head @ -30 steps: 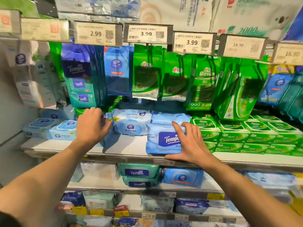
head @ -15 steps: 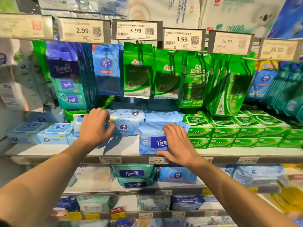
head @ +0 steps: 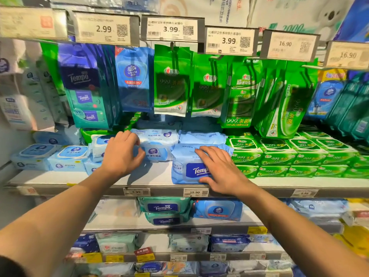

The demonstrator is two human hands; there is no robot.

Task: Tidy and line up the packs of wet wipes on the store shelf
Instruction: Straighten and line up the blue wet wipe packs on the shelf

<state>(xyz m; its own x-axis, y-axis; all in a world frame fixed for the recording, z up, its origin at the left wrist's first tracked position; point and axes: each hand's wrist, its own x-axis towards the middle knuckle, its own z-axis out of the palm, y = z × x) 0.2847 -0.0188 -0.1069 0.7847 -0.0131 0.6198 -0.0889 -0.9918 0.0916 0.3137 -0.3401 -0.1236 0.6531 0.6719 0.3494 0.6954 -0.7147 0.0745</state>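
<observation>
Nearest, two bare forearms reached up and forward to the white store shelf [head: 60, 179], whose front lip carried small price tags [head: 195, 192]. The right hand [head: 223, 170] lay flat on the light-blue soft Tempo wet-wipe pack [head: 185, 166], fingers straight and spread over its top and lid label, thumb along the lower front edge; nothing was pinched. That pack sat close to the shelf's front edge, its right side just beside the stacked green 999 wipe packs [head: 279, 156]. To its left a strip of bare white shelf ran toward the left hand [head: 121, 154], leaving open room between the Tempo pack and the small pale-blue lidded wipe tubs [head: 67, 156] further left.

The left hand hovered with fingers curled, tips at the left end of the white-and-blue Vinda wipe pack [head: 157, 148]; whether they gripped it or only touched it could not be told. That pack lay further back than the Tempo pack, and behind it another pale-blue pack [head: 201, 136] lay flat.

Beyond, hanging green sachets [head: 171, 82] and blue hanging packs [head: 133, 78] dangled over the rear of the shelf, their lower edges close above the flat packs. Above them hung a row of white price labels [head: 171, 29].
</observation>
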